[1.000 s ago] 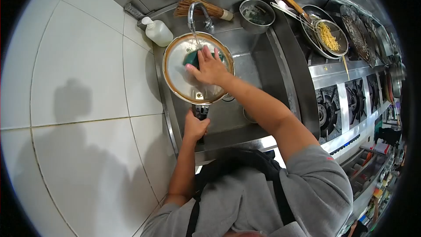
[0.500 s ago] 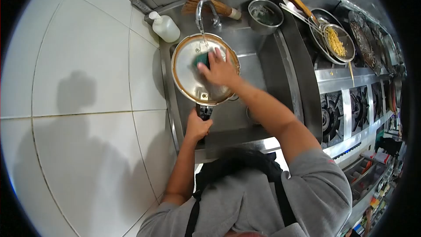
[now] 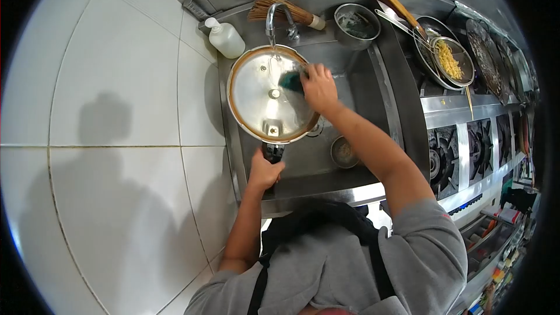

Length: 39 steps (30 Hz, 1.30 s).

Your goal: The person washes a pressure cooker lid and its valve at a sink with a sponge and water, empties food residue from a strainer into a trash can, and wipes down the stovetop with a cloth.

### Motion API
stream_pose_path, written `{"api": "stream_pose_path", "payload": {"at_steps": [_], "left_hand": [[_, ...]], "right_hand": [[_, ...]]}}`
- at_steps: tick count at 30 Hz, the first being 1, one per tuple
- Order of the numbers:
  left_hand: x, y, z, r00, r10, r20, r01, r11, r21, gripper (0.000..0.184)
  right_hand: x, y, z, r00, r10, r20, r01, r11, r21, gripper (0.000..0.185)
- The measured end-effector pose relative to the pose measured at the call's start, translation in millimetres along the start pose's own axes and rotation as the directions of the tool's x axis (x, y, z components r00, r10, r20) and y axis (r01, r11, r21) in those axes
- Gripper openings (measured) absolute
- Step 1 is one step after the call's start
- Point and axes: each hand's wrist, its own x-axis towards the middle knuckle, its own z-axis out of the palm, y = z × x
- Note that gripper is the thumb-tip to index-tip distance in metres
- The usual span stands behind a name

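My left hand [image 3: 265, 170] is closed around the black handle [image 3: 273, 152] of a round metal lid [image 3: 251, 96], whose rim is stained brown. The lid is over the left part of the steel sink [image 3: 297, 178], inner side up. My right hand [image 3: 320, 88] grips a dark green scouring pad [image 3: 290, 81] against the lid's right side. From the faucet [image 3: 272, 23], water runs onto the top of the lid. A small round bowl [image 3: 345, 151] lies on the sink floor, beneath my right forearm.
Behind the sink are a white pump bottle [image 3: 226, 39], a bristle brush [image 3: 291, 13] and a metal pot [image 3: 356, 25]. To the right, a strainer with yellow food [image 3: 448, 60] rests on a pan beside stove burners [image 3: 444, 157]. A tiled wall [image 3: 116, 198] borders the left.
My right hand has moved with the green pad from the lid's middle to its right edge, and its fingers are now curled. The small bowl shows more fully.
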Motion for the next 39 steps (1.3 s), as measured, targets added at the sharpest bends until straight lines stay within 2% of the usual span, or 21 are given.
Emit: {"api": "stream_pose_path", "payload": {"at_steps": [1,3,4,8,9,10,13,16,18,20,21,24,26,28,29,32,33,34,36,38,39], "left_hand": [[-4,1,2,1.0,-0.002,0.015,0.002,1.0,-0.001,0.045],[-8,1,5,0.998,-0.036,0.051,0.036,0.999,-0.007,0.052],[-9,0,7,0.998,-0.031,0.055,0.032,0.999,-0.003,0.052],[-11,3,21,0.996,-0.006,0.094,0.008,1.0,-0.019,0.053],[-11,4,23,0.994,-0.012,0.108,0.018,0.998,-0.055,0.054],[-10,2,22,0.994,-0.009,0.111,0.015,0.999,-0.051,0.054],[-16,-4,18,0.996,-0.028,0.088,0.031,0.999,-0.035,0.051],[-21,2,19,0.996,-0.03,0.089,0.031,0.999,-0.006,0.05],[-20,3,26,0.994,-0.038,0.102,0.037,0.999,0.013,0.047],[-22,5,33,0.994,-0.038,0.103,0.036,0.999,0.025,0.046],[-21,7,36,0.994,-0.034,0.1,0.031,0.999,0.038,0.044],[-13,-1,35,0.994,0.022,0.108,-0.03,0.997,0.07,0.043],[-14,-4,35,0.995,0.002,0.098,-0.009,0.997,0.073,0.044],[-11,-4,36,0.996,-0.011,0.084,0.006,0.998,0.065,0.044],[-13,-5,35,0.998,-0.005,0.07,-0.001,0.996,0.084,0.045],[-15,-9,33,0.998,0.001,0.059,-0.007,0.993,0.114,0.045],[-10,-8,34,0.998,-0.002,0.059,-0.005,0.992,0.125,0.045],[-12,-11,34,0.998,-0.009,0.062,0.001,0.991,0.131,0.045],[-11,-12,33,0.998,0.03,0.046,-0.037,0.987,0.158,0.045],[-15,-12,34,0.999,0.011,0.043,-0.017,0.991,0.129,0.044],[-20,-13,33,0.999,-0.017,0.039,0.013,0.994,0.105,0.044]], "right_hand": [[12,4,0,1.0,0.007,-0.007,-0.007,1.0,0.0,0.031],[32,9,1,0.941,-0.093,-0.326,0.127,0.988,0.086,0.025],[39,5,2,0.94,-0.088,-0.33,0.122,0.989,0.084,0.025],[68,-41,16,0.898,0.033,-0.439,0.208,0.848,0.487,0.02],[62,-51,9,0.855,-0.086,-0.512,0.389,0.757,0.524,0.017],[55,-61,3,0.872,-0.179,-0.456,0.421,0.75,0.51,0.017],[67,-29,13,0.905,-0.077,-0.418,0.24,0.905,0.352,0.01],[61,-21,13,0.915,-0.068,-0.397,0.18,0.951,0.25,0.011],[60,-21,16,0.926,-0.005,-0.377,0.115,0.956,0.269,0.012],[56,-28,21,0.915,0.258,-0.309,-0.14,0.924,0.356,0.011],[55,-33,22,0.914,0.262,-0.311,-0.144,0.924,0.355,0.011],[47,-69,18,0.9,0.065,-0.431,0.154,0.877,0.455,0.008],[45,-73,12,0.916,0.054,-0.398,0.154,0.869,0.471,0.008],[62,-48,9,0.895,0.261,-0.362,-0.088,0.898,0.431,0.006],[63,-42,13,0.825,0.383,-0.416,-0.169,0.869,0.465,0.005],[60,-57,36,0.791,0.467,-0.396,-0.224,0.823,0.522,0.007],[58,-65,28,0.879,0.348,-0.327,-0.163,0.862,0.481,0.008],[49,-74,22,0.891,0.289,-0.349,-0.052,0.831,0.554,0.008],[48,-71,29,0.901,0.255,-0.351,-0.012,0.824,0.566,0.009],[55,-52,31,0.814,0.479,-0.329,-0.276,0.817,0.507,0.009],[55,-46,32,0.773,0.572,-0.275,-0.366,0.756,0.544,0.009]]}}
